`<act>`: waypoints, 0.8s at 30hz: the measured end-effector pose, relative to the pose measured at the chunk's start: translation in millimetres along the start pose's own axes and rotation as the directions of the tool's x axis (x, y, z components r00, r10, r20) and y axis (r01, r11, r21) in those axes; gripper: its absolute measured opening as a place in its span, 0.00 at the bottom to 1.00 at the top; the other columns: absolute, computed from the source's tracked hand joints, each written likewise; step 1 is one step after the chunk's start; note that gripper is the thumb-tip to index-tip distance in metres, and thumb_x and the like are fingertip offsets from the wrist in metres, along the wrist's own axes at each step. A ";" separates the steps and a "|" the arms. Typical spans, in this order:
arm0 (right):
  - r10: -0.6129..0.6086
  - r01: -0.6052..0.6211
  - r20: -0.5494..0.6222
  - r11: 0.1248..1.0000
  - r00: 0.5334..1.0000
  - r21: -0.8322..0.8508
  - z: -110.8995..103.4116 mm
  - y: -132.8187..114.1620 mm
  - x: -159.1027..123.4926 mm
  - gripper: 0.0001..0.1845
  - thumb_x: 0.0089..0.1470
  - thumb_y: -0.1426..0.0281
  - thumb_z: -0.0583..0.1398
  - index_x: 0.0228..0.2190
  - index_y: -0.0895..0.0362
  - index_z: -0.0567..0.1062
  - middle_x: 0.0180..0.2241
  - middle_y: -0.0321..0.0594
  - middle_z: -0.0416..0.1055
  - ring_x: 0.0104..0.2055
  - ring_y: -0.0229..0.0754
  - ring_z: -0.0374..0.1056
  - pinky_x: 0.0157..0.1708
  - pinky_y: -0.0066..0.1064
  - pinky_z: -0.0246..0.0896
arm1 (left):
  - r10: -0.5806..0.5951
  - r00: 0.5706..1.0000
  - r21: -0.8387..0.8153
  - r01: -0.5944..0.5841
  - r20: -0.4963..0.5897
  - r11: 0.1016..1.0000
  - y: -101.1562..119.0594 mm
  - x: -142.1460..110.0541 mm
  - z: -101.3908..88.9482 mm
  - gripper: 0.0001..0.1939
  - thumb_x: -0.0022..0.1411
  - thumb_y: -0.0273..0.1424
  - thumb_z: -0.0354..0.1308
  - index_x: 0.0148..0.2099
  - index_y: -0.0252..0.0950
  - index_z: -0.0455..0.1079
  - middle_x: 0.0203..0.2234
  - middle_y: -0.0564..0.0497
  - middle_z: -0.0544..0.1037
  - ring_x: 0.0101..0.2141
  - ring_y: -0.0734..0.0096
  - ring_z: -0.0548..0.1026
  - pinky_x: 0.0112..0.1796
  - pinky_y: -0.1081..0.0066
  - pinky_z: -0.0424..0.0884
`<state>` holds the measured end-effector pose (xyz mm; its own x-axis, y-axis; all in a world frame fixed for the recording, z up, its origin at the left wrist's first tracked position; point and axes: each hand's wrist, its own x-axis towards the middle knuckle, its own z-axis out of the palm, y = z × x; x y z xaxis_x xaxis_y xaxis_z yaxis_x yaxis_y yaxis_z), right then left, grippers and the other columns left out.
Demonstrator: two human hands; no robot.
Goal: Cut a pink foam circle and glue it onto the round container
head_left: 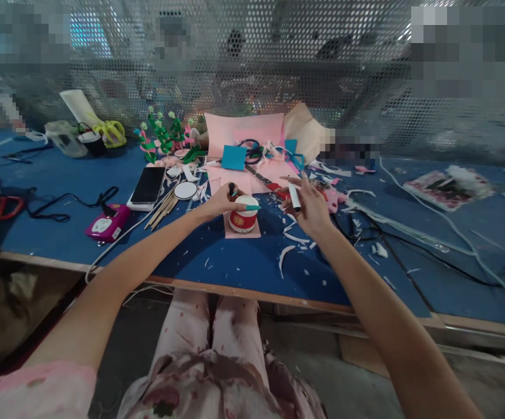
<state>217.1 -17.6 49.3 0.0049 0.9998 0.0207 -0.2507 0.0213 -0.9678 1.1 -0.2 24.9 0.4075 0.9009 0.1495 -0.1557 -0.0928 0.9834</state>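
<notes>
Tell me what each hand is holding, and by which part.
The right hand holds a black-ended white marker by its white barrel. The left hand has a small black piece in its grip; which part is held cannot be told.

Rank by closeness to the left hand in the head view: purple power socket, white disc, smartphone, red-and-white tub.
1. Red-and-white tub, by the thumb of the left hand.
2. White disc, left of the hand.
3. Smartphone, farther left.
4. Purple power socket, farthest left.
</notes>
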 end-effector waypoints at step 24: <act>-0.286 0.333 0.254 0.927 0.924 -0.170 8.6 20.2 -41.4 0.15 0.45 0.57 0.64 0.22 0.53 0.67 0.11 0.30 0.64 0.08 0.33 0.56 0.07 0.24 0.48 | 0.014 0.999 0.109 -0.010 -0.039 0.994 -1.3 -1.3 1.9 0.33 0.28 0.37 0.74 0.29 0.38 0.52 0.26 0.58 0.65 0.29 0.77 0.64 0.33 0.71 0.61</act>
<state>203.5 -58.6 31.1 -0.1694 0.9177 0.3594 -0.0666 0.3531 -0.9332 2.5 -2.1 23.6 0.3694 0.9155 0.1592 -0.0610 -0.1471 0.9872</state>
